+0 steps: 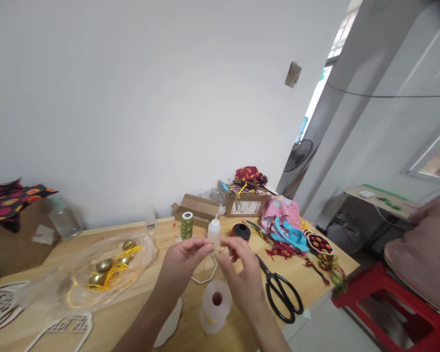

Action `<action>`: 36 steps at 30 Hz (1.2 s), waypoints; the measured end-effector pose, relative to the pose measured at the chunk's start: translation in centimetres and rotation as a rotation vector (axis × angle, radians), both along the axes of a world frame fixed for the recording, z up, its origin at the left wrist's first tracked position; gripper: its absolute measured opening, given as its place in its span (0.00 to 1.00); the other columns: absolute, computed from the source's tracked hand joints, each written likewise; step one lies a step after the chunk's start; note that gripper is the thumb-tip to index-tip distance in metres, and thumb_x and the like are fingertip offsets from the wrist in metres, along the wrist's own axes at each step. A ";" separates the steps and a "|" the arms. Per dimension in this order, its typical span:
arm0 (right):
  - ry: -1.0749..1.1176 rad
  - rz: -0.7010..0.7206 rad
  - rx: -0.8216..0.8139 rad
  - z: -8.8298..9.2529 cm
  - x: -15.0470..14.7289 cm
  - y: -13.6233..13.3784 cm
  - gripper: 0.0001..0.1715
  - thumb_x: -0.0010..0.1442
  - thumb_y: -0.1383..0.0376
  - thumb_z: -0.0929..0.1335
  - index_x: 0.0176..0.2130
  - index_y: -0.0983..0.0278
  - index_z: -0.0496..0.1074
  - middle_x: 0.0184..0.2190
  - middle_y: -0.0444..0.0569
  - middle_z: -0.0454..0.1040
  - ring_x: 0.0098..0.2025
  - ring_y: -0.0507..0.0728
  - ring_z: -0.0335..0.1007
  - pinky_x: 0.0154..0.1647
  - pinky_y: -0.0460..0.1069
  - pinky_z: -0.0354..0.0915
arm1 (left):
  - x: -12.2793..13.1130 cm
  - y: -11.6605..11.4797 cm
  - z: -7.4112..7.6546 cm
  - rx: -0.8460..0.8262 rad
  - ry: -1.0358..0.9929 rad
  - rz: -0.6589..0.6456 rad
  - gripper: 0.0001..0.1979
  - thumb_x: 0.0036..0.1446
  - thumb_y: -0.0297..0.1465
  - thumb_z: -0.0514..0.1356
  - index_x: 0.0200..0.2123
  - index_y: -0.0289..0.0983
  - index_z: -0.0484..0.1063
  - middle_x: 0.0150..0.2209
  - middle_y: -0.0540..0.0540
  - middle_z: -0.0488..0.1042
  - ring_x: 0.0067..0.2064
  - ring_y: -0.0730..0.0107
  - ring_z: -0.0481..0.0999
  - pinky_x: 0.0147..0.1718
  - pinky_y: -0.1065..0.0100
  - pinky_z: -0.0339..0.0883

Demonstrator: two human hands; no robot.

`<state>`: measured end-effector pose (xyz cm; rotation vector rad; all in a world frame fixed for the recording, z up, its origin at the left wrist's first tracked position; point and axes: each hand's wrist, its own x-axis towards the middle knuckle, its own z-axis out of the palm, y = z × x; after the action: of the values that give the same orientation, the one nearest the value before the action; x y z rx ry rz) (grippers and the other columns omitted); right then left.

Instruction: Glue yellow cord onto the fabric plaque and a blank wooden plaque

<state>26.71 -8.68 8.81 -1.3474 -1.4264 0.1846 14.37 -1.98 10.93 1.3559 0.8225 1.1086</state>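
My left hand point(185, 256) and my right hand point(242, 274) are raised together over the wooden table point(139, 313). Both pinch a thin yellow thread point(217, 248) stretched between their fingertips. A clear spool point(215, 305) lies on its side just below them. Behind the hands stands a small white squeeze bottle point(214, 230). A white cord point(207, 274) loops on the table under the hands. Black scissors point(280, 293) lie to the right of my right hand.
A plastic bag point(106, 274) holds gold bells and yellow cord at left. A green thread spool point(187, 225), a black and red spool point(241, 231), cardboard boxes point(198, 208) and colourful fabric point(286, 227) sit at the back. White cut-out shapes point(64, 327) lie front left. A red stool point(392, 303) stands at right.
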 end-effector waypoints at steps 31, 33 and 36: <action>0.358 0.129 -0.273 -9.2 1.8 -2.3 0.47 0.45 0.73 0.67 0.61 0.61 0.46 0.42 0.49 0.73 0.42 0.55 0.71 0.44 0.49 0.66 | -1.5 3.7 9.5 0.447 -0.340 0.373 0.05 0.45 0.30 0.65 0.28 0.36 0.75 0.25 0.52 0.76 0.29 0.76 0.74 0.33 0.72 0.68; 0.424 0.056 -0.258 -9.7 1.9 -1.9 0.43 0.46 0.69 0.68 0.59 0.62 0.52 0.50 0.53 0.68 0.48 0.57 0.67 0.47 0.50 0.65 | -1.8 2.6 10.0 0.472 -0.368 0.374 0.04 0.46 0.31 0.65 0.29 0.38 0.75 0.25 0.53 0.76 0.29 0.76 0.74 0.33 0.73 0.68; 0.447 0.044 -0.256 -10.2 2.0 -1.4 0.41 0.46 0.67 0.69 0.58 0.63 0.53 0.53 0.55 0.65 0.51 0.58 0.66 0.47 0.52 0.66 | -2.5 0.2 9.4 0.390 -0.265 0.335 0.02 0.46 0.31 0.65 0.27 0.40 0.75 0.24 0.55 0.76 0.28 0.75 0.74 0.30 0.74 0.67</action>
<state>28.70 -10.09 -1.44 -1.3727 -1.0773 0.6737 11.82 -1.82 20.36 1.3723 0.6731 1.7414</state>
